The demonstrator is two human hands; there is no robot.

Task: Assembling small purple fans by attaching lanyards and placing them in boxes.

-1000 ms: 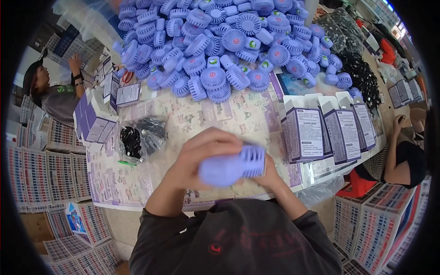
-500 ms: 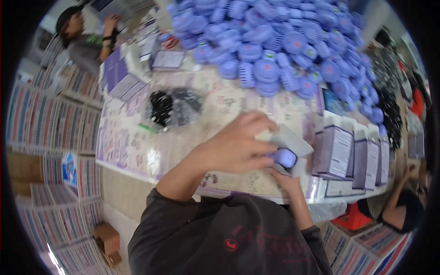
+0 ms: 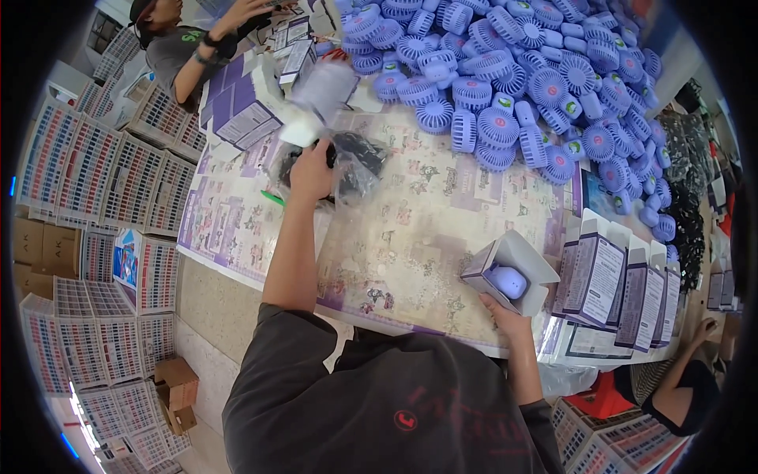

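At the table's front right, my right hand (image 3: pixel 509 320) holds an open white-and-purple carton (image 3: pixel 491 257) from below, its flap spread wide. A rounded lavender handheld fan (image 3: pixel 508 282) sits inside it. My left hand (image 3: pixel 313 170) reaches to the left over a clear plastic bag of black items (image 3: pixel 359 162). Its fingers are closed at a dark spot, and what they pinch cannot be made out. Just beyond the fingertips, a carton with a white flap (image 3: pixel 320 99) is smeared by motion; whether my hand touches it is unclear.
Lavender fans (image 3: pixel 505 87) lie heaped at the back. Open cartons (image 3: pixel 600 272) stand in a row at the right; more purple cartons (image 3: pixel 241 110) are stacked back left. Another person (image 3: pixel 178 47) works at far left. Printed boxes (image 3: pixel 87 166) pile up beside the table.
My left hand has left the open carton and moved left to the plastic bag. My right hand still holds the carton with the fan. The view has shifted slightly.
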